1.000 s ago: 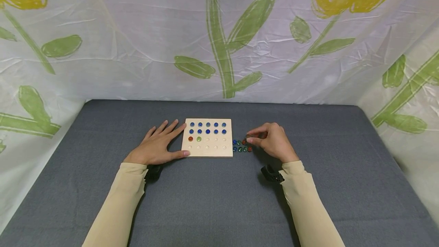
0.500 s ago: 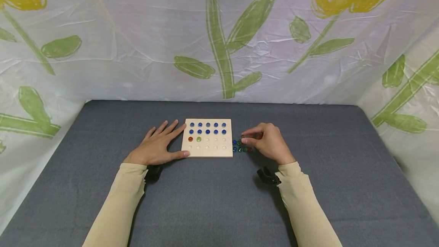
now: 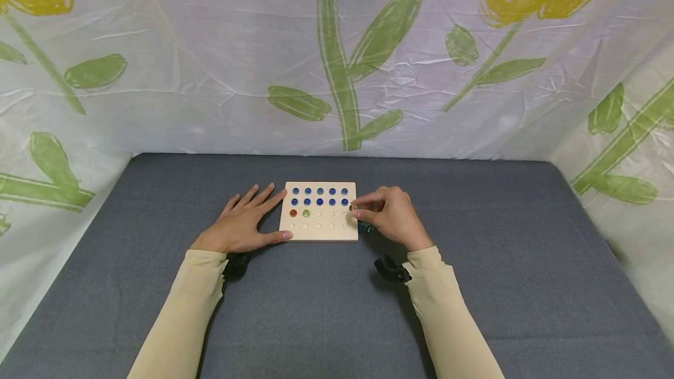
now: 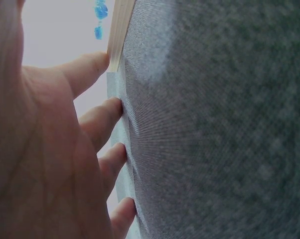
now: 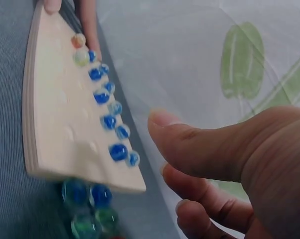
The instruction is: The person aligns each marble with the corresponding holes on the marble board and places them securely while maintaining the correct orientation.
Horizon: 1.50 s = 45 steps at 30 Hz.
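Observation:
A pale wooden board (image 3: 326, 234) with rows of round hollows lies flat on the table. Blue marbles (image 3: 319, 202) fill its two far rows, and the third row holds a red marble (image 3: 293, 213) and a green marble (image 3: 306, 213) at its left end. My left hand (image 3: 237, 227) rests spread at the board's left side, thumb on the near corner and index finger at the far one. Between thumb and fingertips my right hand (image 3: 392, 215) pinches a dark amber marble (image 3: 353, 207) over the board's right edge. In the right wrist view the thumb hides that marble.
Several loose marbles (image 5: 85, 225) lie on the grey cloth (image 3: 326, 303) just off the board's right edge, partly covered by the right hand in the head view. A white curtain (image 3: 210, 63) with printed flowers hangs behind the table.
My right hand has picked a marble from the loose group and moved left with it to the board's right edge. The left hand and board stay put.

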Each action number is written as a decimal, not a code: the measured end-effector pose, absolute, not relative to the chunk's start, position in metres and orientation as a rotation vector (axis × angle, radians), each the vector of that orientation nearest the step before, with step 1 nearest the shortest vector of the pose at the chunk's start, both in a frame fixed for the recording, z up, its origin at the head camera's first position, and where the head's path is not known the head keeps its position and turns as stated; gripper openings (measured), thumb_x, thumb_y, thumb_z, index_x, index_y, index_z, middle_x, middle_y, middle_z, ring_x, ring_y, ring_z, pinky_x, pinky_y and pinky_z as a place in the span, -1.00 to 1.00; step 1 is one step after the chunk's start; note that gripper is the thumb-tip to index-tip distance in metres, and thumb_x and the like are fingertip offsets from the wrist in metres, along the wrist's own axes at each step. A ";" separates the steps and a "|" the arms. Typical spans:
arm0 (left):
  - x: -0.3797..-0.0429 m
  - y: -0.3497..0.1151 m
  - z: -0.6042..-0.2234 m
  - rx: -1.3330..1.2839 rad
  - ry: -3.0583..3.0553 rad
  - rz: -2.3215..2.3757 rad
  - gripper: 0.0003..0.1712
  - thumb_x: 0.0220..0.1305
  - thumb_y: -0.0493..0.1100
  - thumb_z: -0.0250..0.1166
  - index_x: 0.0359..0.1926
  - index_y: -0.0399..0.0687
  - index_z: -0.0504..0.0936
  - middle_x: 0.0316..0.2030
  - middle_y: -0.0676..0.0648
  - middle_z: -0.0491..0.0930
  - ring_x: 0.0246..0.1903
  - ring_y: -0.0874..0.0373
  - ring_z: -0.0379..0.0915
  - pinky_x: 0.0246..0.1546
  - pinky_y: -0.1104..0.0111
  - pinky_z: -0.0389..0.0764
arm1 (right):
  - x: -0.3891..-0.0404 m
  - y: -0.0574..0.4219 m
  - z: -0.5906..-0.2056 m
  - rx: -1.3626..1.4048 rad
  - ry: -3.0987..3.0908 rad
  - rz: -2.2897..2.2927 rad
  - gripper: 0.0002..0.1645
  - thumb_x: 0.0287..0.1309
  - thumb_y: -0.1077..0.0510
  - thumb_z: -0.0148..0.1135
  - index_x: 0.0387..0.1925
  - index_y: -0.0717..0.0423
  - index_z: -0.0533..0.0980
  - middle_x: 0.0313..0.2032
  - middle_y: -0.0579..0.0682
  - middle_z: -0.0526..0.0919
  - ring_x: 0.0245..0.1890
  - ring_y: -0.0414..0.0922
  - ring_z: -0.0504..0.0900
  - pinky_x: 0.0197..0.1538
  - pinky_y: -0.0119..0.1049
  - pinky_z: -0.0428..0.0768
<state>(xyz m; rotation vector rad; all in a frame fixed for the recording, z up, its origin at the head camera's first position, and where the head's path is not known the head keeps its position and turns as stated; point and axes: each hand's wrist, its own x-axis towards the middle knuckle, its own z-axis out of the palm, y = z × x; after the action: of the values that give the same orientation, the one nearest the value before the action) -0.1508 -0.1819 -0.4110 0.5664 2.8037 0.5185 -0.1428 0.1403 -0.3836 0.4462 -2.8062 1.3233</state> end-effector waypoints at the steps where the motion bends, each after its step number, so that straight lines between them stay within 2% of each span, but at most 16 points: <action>1: -0.151 -0.182 -0.411 0.565 2.804 0.520 0.15 0.20 0.49 0.26 0.62 0.10 0.07 0.59 -0.19 -0.04 0.55 -0.30 -0.27 0.44 -0.29 -0.21 | -0.143 0.138 -0.383 0.448 -2.802 1.329 -0.82 0.05 0.19 0.57 -0.24 0.08 0.81 -0.42 -0.08 0.68 -0.59 -0.17 0.46 -0.56 -0.34 0.39; 7: -0.151 -0.180 -0.409 0.562 2.795 0.507 0.15 0.20 0.51 0.24 0.62 0.11 0.06 0.59 -0.19 -0.05 0.55 -0.29 -0.28 0.44 -0.28 -0.23 | -0.145 0.124 -0.381 0.428 -2.790 1.394 -0.82 0.06 0.19 0.58 -0.25 0.09 0.81 -0.43 -0.07 0.68 -0.60 -0.16 0.44 -0.57 -0.36 0.35; 16: -0.151 -0.179 -0.410 0.563 2.797 0.499 0.14 0.22 0.51 0.23 0.62 0.12 0.06 0.59 -0.19 -0.04 0.55 -0.30 -0.27 0.44 -0.29 -0.22 | -0.145 0.113 -0.384 0.411 -2.752 1.454 -0.82 0.03 0.18 0.59 -0.26 0.08 0.82 -0.43 -0.07 0.69 -0.55 -0.08 0.50 -0.52 -0.35 0.39; 30: -0.150 -0.182 -0.409 0.552 2.790 0.488 0.14 0.22 0.52 0.22 0.63 0.12 0.04 0.59 -0.19 -0.07 0.55 -0.29 -0.29 0.44 -0.29 -0.24 | -0.144 0.091 -0.397 0.425 -2.742 1.378 -0.85 0.05 0.18 0.58 -0.27 0.04 0.82 -0.45 -0.11 0.66 -0.52 -0.19 0.53 -0.44 -0.31 0.50; 45: -0.152 -0.181 -0.410 0.552 2.798 0.488 0.14 0.21 0.50 0.24 0.62 0.10 0.06 0.59 -0.20 -0.05 0.55 -0.31 -0.27 0.43 -0.31 -0.21 | -0.142 0.074 -0.408 0.242 -2.708 1.302 -0.85 0.05 0.13 0.59 -0.29 0.04 0.82 -0.46 -0.06 0.60 -0.54 -0.20 0.50 -0.50 -0.31 0.39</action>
<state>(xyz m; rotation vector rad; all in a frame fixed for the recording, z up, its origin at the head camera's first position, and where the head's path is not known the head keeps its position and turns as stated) -0.1517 -0.1813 -0.4095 0.5524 2.7984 0.4879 -0.1416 0.0742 -0.4082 0.2420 -2.7081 1.3022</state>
